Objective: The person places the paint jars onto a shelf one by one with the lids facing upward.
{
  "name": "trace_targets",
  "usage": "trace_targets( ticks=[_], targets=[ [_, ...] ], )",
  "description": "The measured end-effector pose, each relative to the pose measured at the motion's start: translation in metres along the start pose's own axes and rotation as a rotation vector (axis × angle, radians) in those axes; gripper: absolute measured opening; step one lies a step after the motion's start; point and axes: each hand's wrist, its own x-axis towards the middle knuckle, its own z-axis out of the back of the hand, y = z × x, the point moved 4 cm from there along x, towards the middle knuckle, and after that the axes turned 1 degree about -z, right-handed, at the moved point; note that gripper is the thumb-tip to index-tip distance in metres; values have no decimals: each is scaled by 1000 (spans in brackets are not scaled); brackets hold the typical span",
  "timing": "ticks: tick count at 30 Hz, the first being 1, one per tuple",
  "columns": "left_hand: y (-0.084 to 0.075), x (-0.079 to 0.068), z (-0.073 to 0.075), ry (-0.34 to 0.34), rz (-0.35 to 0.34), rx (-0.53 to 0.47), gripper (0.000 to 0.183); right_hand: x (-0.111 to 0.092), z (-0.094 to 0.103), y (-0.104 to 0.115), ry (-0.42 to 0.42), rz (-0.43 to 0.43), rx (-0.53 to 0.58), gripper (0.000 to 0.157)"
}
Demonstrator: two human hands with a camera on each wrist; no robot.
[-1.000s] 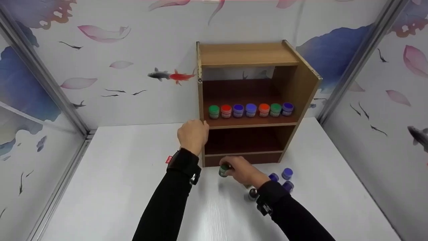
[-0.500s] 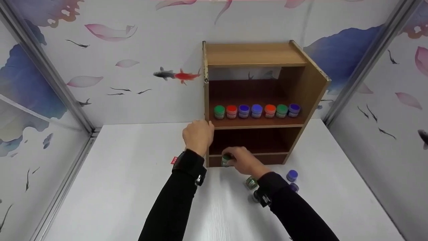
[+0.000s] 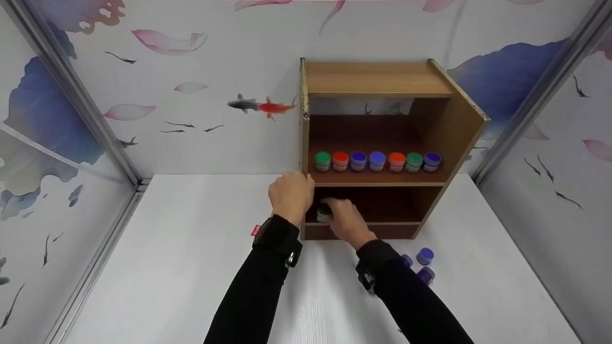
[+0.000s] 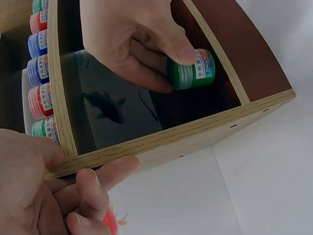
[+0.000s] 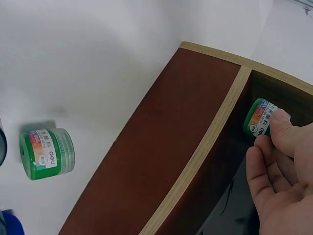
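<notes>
My right hand [image 3: 347,220] pinches a green paint jar [image 4: 195,71] by its clear lid, inside the lower compartment near the left end. The jar stands just behind the front lip in the head view. With my left hand [image 3: 290,195] I hold the left side panel of the small wooden shelf [image 3: 377,79], thumb on the inner side and curled fingers outside. On the board above, a row of several paint jars with green, red and blue lids [image 3: 377,158] stands side by side.
On the white table [image 3: 191,267], a second green jar [image 5: 48,152] lies on its side in front of the shelf. Several blue and purple jars [image 3: 425,256] are to the right, partly hidden by my right forearm. Patterned walls [image 3: 215,57] enclose the table.
My right hand has lifted the green jar from over the table, past the shelf's base, into the lower compartment. My left hand stays on the side panel. The head view has shifted slightly.
</notes>
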Motion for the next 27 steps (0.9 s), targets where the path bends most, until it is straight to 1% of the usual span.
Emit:
trace_targets(
  ticks=[2, 9, 17, 20, 27],
  targets=[
    [0, 0, 0, 10, 1, 1, 48, 4, -2, 0, 5, -17, -7, 35],
    [1, 0, 1, -9, -2, -33, 45, 14, -12, 1, 37, -48, 6, 33],
    [-1, -1, -1, -3, -7, -26, 46, 17, -18, -3, 25, -71, -3, 36],
    [-2, -1, -1, -12, -11, -18, 46, 18, -20, -4, 17, -72, 5, 36],
    [0, 0, -1, -59, -29, 2, 45, 21, -24, -4, 12, -68, 27, 31]
  ],
)
